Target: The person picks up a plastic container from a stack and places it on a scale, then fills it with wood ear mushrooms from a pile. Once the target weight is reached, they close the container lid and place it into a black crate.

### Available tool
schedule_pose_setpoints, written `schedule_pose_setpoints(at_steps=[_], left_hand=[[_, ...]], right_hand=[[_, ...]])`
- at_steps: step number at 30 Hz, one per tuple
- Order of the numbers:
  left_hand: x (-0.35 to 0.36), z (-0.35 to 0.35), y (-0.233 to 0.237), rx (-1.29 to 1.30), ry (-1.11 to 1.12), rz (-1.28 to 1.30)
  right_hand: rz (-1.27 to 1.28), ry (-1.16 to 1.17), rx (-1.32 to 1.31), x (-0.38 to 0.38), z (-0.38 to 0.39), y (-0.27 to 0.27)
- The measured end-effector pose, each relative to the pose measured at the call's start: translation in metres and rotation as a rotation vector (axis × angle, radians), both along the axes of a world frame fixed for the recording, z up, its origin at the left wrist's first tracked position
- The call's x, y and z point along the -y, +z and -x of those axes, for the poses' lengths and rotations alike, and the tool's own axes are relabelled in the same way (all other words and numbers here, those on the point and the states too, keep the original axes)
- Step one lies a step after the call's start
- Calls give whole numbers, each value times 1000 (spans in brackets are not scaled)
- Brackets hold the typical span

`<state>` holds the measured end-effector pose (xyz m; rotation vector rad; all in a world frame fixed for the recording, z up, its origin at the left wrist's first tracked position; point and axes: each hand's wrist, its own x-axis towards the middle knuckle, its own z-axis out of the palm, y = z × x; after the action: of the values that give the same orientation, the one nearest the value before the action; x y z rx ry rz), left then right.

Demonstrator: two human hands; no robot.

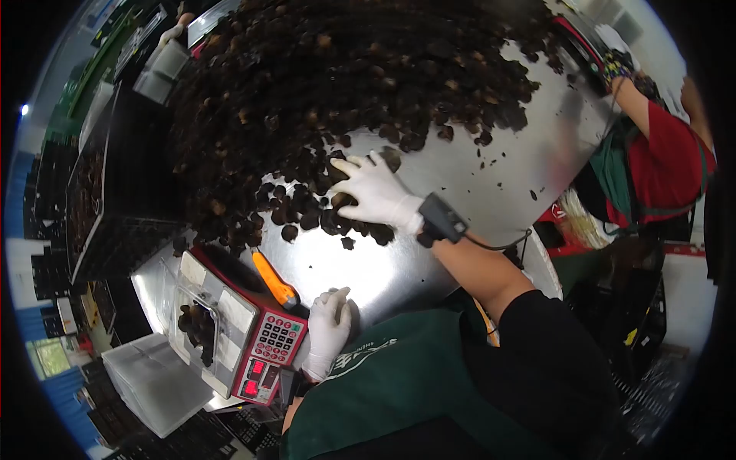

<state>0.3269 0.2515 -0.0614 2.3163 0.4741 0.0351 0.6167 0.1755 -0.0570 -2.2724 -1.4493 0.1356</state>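
My right hand [369, 190], in a white glove, reaches over loose dark brown mushroom-like pieces [280, 211] at the near edge of a big heap [345, 73]. Its fingers are spread and touch some pieces; those under the palm are hidden. Lower down, my left hand [328, 331], also gloved, has its fingers curled together, with nothing visible in them. It is beside the red keypad of a weighing scale [277, 336]. A clear plastic tray with several dark pieces [196, 331] rests on the scale's plate. Between scale and heap lies an orange-handled utility knife [274, 277].
The metal table [360, 268] holds the heap. A black crate [126, 184] stands at left, with clear plastic containers [157, 383] below it. At right, a person in a red sleeve [667, 157] works beside another red device [579, 42]. Another gloved person [172, 34] is at upper left.
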Motion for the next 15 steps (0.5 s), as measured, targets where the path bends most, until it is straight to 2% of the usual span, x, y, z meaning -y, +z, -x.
schedule_pose_setpoints(at_steps=[2, 4, 5, 6, 7, 9, 10, 11, 14, 15], left_hand=[[2, -3, -4, 40, 29, -46], [5, -7, -2, 34, 65, -62], [4, -9, -3, 38, 70, -55], [4, -9, -4, 43, 73, -50], [3, -10, -5, 51, 72, -45], [4, -12, -6, 50, 85, -60], [3, -12, -6, 44, 85, -65], [3, -13, -6, 40, 85, -70], [0, -16, -5, 3, 74, -72], [-2, -17, -5, -17, 67, -64]], right_hand=[[-219, -7, 85, -4, -36, -3], [-248, -157, 263, -8, -79, 28], [-263, -248, 230, -13, -101, 29], [-273, -335, 380, -19, -124, 5], [-93, -402, 288, -29, -134, -5], [-9, -416, 251, -53, -118, -11], [107, -349, 228, -58, -110, -12], [20, -238, 168, -58, -98, -15], [21, -50, 148, -42, -68, -12], [77, -2, 21, -33, -62, -7]])
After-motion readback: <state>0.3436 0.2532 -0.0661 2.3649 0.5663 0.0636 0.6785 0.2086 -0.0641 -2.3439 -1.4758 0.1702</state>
